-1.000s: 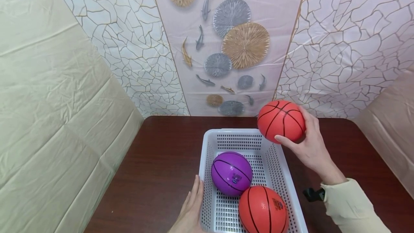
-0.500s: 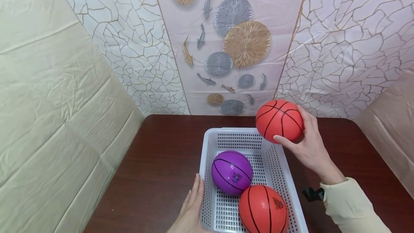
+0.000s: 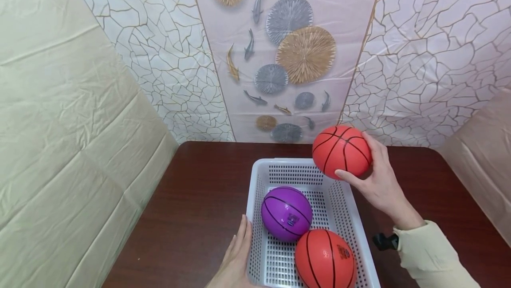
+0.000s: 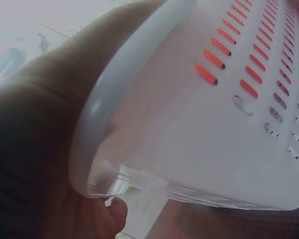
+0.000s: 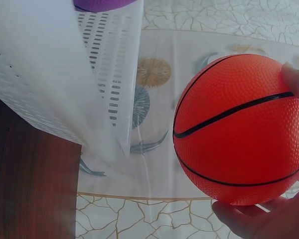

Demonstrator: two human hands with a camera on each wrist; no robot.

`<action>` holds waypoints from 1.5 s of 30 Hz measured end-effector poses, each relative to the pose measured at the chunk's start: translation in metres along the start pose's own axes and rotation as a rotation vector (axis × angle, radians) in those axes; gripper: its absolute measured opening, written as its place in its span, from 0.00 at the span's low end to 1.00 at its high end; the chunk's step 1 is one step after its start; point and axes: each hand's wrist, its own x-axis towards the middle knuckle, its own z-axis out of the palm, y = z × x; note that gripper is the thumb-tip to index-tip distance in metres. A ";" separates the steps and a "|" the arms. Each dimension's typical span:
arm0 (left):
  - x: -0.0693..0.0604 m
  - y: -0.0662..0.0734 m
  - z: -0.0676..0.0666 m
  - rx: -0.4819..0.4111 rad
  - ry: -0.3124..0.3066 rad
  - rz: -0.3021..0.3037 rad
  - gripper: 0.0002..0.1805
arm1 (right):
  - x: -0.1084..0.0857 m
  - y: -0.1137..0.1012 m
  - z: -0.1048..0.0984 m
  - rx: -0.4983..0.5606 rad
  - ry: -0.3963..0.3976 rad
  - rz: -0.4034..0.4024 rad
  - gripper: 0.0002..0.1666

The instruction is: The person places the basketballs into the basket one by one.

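A red basketball with black lines is in my right hand, which grips it by its right side above the basket's far right corner. In the right wrist view the same ball appears large, with fingers round its edge. My left hand lies along the left side of the white plastic basket, fingers straight against the outer wall. Inside the basket rest a purple basketball and a second red basketball, side by side. In the left wrist view the basket's rim covers part of the hand.
A dark brown wooden table bears the basket. Behind it hangs a patterned cloth with fish and round motifs. Beige cloth lines the left side, with more at the right. A black strap hangs from the right wrist.
My right hand has shifted slightly left with the red basketball, bringing it a little further over the basket's far edge. The left hand and the two balls in the basket stay put.
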 end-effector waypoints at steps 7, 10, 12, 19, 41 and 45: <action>0.000 -0.001 0.000 0.028 0.005 0.013 0.78 | -0.001 -0.002 0.000 0.014 -0.018 -0.002 0.64; -0.001 -0.003 0.000 0.048 0.032 0.053 0.77 | -0.003 -0.003 0.000 0.016 -0.027 -0.011 0.64; -0.001 -0.004 0.001 0.058 0.046 0.073 0.77 | -0.003 -0.003 0.000 0.017 -0.030 -0.019 0.64; 0.000 -0.005 0.002 0.066 0.064 0.078 0.77 | -0.004 -0.004 -0.001 0.032 -0.038 -0.045 0.64; 0.002 -0.004 0.000 -0.005 0.005 0.011 0.81 | -0.001 -0.001 -0.008 -0.012 -0.074 -0.081 0.35; 0.002 -0.003 -0.001 -0.005 -0.011 0.001 0.81 | -0.003 0.002 -0.009 -0.006 -0.056 -0.092 0.32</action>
